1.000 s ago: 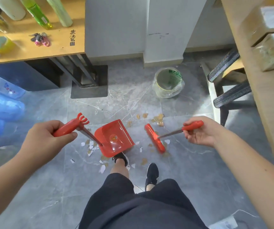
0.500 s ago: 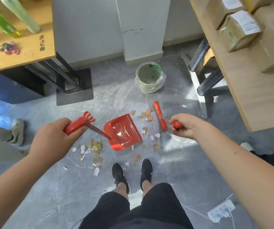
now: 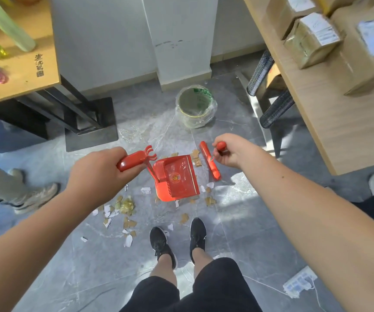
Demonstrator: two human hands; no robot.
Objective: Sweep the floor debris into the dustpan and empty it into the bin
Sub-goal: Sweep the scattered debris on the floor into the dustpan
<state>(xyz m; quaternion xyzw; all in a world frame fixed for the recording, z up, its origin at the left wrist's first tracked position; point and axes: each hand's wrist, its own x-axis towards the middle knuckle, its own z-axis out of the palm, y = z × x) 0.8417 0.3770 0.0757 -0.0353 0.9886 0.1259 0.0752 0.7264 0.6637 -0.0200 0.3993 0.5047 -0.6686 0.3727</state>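
The left hand (image 3: 98,174) curls its fingers tight around the red handle of the dustpan (image 3: 175,177), whose pan sits low over the grey floor (image 3: 249,233) at centre. The right hand (image 3: 232,149) pinches the knob of the red brush (image 3: 209,159), which lies just beside the pan at 3 o'clock. Paper and cardboard debris (image 3: 125,207) is scattered mostly at the pan's 7 o'clock, with bits around its edges. The lined bin (image 3: 195,106) stands at the pan's 12 o'clock, well apart.

Glossy red plastic dustpan (image 3: 177,177) and brush (image 3: 209,159) over polished grey marble-look floor (image 3: 237,221) strewn with paper scraps (image 3: 123,210).
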